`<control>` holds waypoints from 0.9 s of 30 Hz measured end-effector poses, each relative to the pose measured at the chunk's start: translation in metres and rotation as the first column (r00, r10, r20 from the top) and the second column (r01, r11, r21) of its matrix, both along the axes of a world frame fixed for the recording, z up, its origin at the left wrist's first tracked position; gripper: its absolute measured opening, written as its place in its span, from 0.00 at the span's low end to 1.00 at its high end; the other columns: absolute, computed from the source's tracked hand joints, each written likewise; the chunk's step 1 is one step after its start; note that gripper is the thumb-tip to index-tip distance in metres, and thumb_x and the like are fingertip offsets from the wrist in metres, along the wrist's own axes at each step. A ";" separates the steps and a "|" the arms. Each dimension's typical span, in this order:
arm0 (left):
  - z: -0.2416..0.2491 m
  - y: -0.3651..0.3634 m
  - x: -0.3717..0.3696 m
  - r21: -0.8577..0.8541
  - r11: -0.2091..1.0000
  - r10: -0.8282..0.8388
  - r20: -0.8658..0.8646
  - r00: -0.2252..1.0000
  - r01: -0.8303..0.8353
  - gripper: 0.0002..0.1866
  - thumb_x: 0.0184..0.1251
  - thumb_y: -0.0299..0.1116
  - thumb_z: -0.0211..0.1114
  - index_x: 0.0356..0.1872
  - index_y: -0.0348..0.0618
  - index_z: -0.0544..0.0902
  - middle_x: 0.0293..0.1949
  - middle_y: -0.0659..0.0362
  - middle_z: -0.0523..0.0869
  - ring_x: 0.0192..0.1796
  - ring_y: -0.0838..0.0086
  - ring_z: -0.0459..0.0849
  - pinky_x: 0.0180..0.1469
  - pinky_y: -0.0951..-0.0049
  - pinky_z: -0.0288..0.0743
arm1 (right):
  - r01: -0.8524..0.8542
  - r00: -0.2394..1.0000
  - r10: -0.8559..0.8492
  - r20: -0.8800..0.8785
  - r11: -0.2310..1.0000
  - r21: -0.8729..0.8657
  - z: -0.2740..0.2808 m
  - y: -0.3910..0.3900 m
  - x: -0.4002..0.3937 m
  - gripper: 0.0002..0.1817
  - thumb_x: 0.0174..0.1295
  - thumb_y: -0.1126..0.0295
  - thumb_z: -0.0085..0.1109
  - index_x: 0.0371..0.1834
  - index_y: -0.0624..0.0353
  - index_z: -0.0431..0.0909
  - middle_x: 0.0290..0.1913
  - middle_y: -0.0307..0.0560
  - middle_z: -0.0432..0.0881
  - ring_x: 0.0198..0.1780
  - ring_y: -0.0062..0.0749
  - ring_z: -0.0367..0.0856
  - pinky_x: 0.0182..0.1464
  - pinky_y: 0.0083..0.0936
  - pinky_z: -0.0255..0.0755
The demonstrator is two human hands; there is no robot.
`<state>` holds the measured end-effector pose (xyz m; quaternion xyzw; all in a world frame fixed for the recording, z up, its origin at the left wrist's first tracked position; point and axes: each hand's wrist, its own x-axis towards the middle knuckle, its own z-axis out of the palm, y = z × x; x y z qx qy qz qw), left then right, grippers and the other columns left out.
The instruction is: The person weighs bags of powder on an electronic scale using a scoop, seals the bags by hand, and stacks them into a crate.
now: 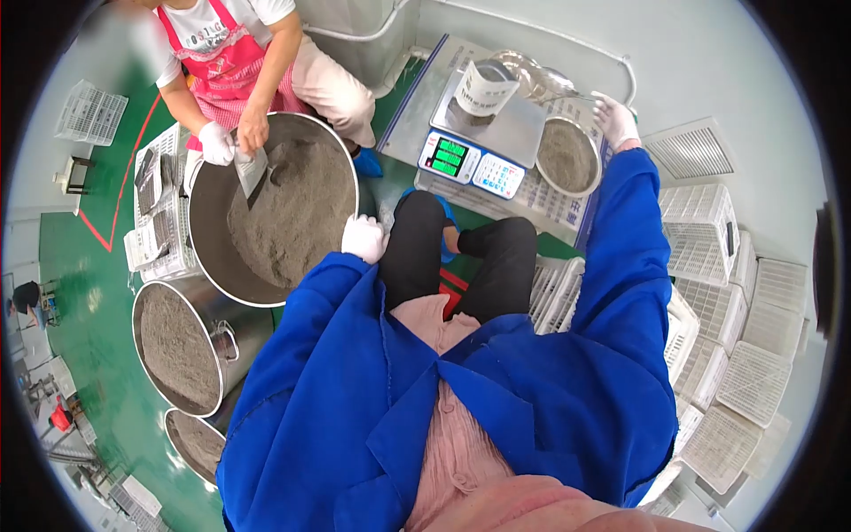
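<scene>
The bag (487, 91) stands on the scale (510, 133), likely for weighing; left hand (364, 238) left of it, right hand (614, 121) right, grips I can't tell

Three metal drums (209, 232), one digital scale (472, 167), one pouch (485, 89) atop.

The top edge cuts off the head of 1 pink-aproned person (232, 55); the flat white-and-silver scale's green digits (449, 156) are unreadably small; a blue cloth sleeve (284, 363) partly hides the lowest round steel drum (197, 441).

Green floor (106, 306) with red lines, pale wall (709, 66), white vent (690, 152).
</scene>
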<state>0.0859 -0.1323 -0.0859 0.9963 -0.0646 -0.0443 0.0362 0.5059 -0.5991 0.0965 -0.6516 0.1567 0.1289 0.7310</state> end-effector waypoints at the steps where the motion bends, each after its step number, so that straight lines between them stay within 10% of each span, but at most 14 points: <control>1: 0.000 0.000 0.000 0.003 1.000 0.005 -0.012 1.000 -0.005 0.17 0.65 0.50 0.68 0.33 0.46 0.89 0.36 0.54 0.88 0.47 0.60 0.86 0.57 0.55 0.75 | 0.012 1.000 -0.012 0.000 0.999 -0.052 0.000 -0.013 -0.010 0.12 0.75 0.66 0.56 0.50 0.59 0.87 0.34 0.36 0.83 0.36 0.25 0.81 0.41 0.23 0.76; 8: -0.001 -0.002 0.005 0.003 1.000 0.014 0.032 0.999 -0.014 0.16 0.63 0.50 0.69 0.30 0.48 0.89 0.33 0.56 0.88 0.45 0.62 0.86 0.55 0.54 0.74 | 0.006 0.989 0.097 0.114 0.736 -0.677 -0.088 -0.068 -0.064 0.15 0.73 0.68 0.50 0.47 0.61 0.88 0.38 0.52 0.91 0.36 0.36 0.90 0.40 0.29 0.81; 12: 0.013 -0.007 0.016 0.014 0.998 -0.054 0.064 0.996 0.053 0.14 0.63 0.47 0.68 0.32 0.47 0.89 0.40 0.56 0.88 0.54 0.63 0.84 0.65 0.48 0.69 | -0.065 0.926 0.377 -0.029 0.081 -0.995 -0.176 -0.051 -0.109 0.17 0.73 0.62 0.55 0.50 0.62 0.88 0.42 0.55 0.92 0.46 0.47 0.91 0.51 0.38 0.82; 15: 0.053 -0.030 0.061 -0.024 0.975 -0.197 0.367 0.909 0.221 0.18 0.61 0.40 0.70 0.50 0.44 0.87 0.49 0.55 0.85 0.67 0.63 0.77 0.70 0.38 0.63 | -0.085 0.948 0.314 -0.046 0.113 -0.990 -0.168 -0.028 -0.125 0.22 0.72 0.59 0.55 0.63 0.58 0.83 0.51 0.55 0.90 0.55 0.52 0.87 0.61 0.41 0.78; 18: 0.097 -0.087 0.149 -0.498 0.864 0.034 0.196 0.980 0.070 0.29 0.67 0.39 0.69 0.68 0.44 0.77 0.54 0.47 0.86 0.51 0.50 0.87 0.56 0.59 0.80 | -0.067 0.947 0.321 -0.030 0.105 -0.992 -0.150 -0.025 -0.147 0.26 0.72 0.58 0.55 0.71 0.55 0.76 0.56 0.56 0.88 0.57 0.51 0.86 0.62 0.43 0.77; 20: 0.136 -0.130 0.208 -0.693 0.718 0.188 0.288 0.939 0.069 0.38 0.66 0.41 0.69 0.77 0.45 0.68 0.52 0.42 0.88 0.52 0.46 0.87 0.56 0.55 0.81 | -0.089 0.943 0.330 -0.032 0.161 -0.983 -0.104 -0.014 -0.172 0.30 0.72 0.58 0.56 0.76 0.56 0.70 0.59 0.55 0.87 0.58 0.51 0.86 0.63 0.42 0.77; 24: 0.171 -0.189 0.306 -0.747 0.647 0.321 0.084 0.943 -0.154 0.47 0.68 0.49 0.66 0.79 0.31 0.57 0.52 0.42 0.89 0.54 0.49 0.88 0.60 0.55 0.81 | 0.095 0.850 0.457 0.261 0.355 -0.930 -0.075 -0.008 -0.242 0.19 0.71 0.63 0.60 0.63 0.55 0.83 0.56 0.56 0.87 0.58 0.51 0.86 0.62 0.40 0.78; 27: 0.164 -0.198 0.347 -0.604 0.757 0.315 0.002 0.949 -0.250 0.35 0.67 0.54 0.65 0.61 0.29 0.80 0.49 0.39 0.90 0.55 0.48 0.89 0.61 0.55 0.80 | 0.017 0.873 0.431 0.228 0.441 -0.897 -0.047 -0.002 -0.302 0.18 0.70 0.65 0.62 0.61 0.54 0.84 0.55 0.55 0.87 0.56 0.51 0.87 0.61 0.39 0.79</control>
